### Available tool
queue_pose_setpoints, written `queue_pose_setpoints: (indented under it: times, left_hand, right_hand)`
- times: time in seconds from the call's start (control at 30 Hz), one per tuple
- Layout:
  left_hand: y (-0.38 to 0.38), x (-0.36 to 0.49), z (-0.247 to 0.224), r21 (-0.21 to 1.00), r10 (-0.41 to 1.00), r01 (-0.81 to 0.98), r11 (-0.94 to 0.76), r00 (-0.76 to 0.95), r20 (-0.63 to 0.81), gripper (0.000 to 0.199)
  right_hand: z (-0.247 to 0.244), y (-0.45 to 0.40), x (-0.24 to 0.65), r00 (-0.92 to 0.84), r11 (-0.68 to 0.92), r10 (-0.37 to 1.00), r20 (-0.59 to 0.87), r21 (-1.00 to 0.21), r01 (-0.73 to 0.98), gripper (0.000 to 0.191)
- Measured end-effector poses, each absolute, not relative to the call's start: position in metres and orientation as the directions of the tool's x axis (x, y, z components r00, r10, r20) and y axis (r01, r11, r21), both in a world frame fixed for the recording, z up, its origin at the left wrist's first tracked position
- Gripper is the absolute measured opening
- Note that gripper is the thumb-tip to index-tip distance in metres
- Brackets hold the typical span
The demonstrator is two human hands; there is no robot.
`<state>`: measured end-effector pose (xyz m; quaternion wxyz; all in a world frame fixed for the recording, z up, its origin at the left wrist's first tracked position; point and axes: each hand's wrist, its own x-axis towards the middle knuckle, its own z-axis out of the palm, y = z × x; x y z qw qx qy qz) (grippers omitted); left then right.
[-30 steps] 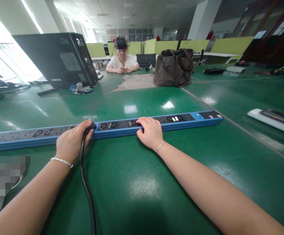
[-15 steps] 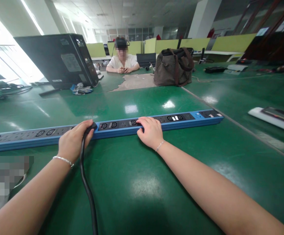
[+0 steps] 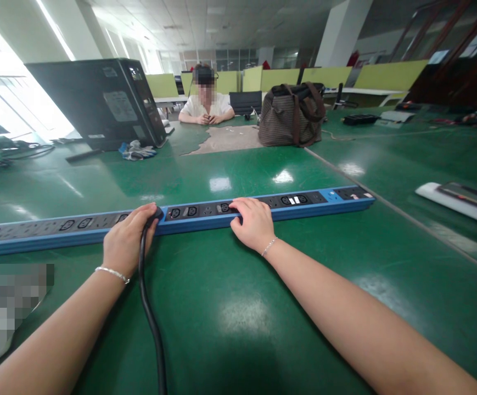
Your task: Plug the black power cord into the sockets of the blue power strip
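Blue socket strip [image 3: 199, 222] crosswise, face-up

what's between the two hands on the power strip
Between the left hand and the right hand, the head view shows a stretch of blue power strip with black sockets, nothing plugged into them.

Power strip [image 3: 205, 222] blue-black; cable [image 3: 151, 318] black; tabletop [image 3: 205, 285] green.

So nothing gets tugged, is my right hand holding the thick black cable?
No, your left hand holds its plug, while your right hand rests on the long blue power strip.
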<state>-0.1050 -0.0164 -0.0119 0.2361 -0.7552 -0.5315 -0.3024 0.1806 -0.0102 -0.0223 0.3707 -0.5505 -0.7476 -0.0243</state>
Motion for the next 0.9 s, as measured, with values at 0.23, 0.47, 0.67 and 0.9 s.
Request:
queue_pose_setpoints:
  times: [0.23, 0.47, 0.67, 0.9]
  left_hand:
    - [-0.015, -0.102, -0.013, 0.052, 0.688, 0.952, -0.301, 0.179, 0.703, 0.03]
    - [-0.01, -0.101, -0.016, 0.116, 0.715, 0.954, -0.277, 0.124, 0.688, 0.031]
    - [-0.004, -0.104, -0.025, 0.199, 0.683, 0.936, -0.289, 0.056, 0.728, 0.029]
    - [-0.005, -0.097, -0.023, 0.322, 0.7, 0.902, -0.288, -0.031, 0.713, 0.025]
  right_hand:
    - [-0.021, -0.01, 0.181, -0.12, 0.378, 0.821, 0.558, -0.375, 0.846, 0.034]
    - [-0.022, -0.009, 0.18, -0.121, 0.389, 0.806, 0.579, -0.363, 0.847, 0.033]
    - [-0.021, -0.01, 0.18, -0.116, 0.375, 0.817, 0.564, -0.368, 0.851, 0.033]
    - [-0.021, -0.01, 0.179, -0.119, 0.378, 0.812, 0.571, -0.361, 0.852, 0.032]
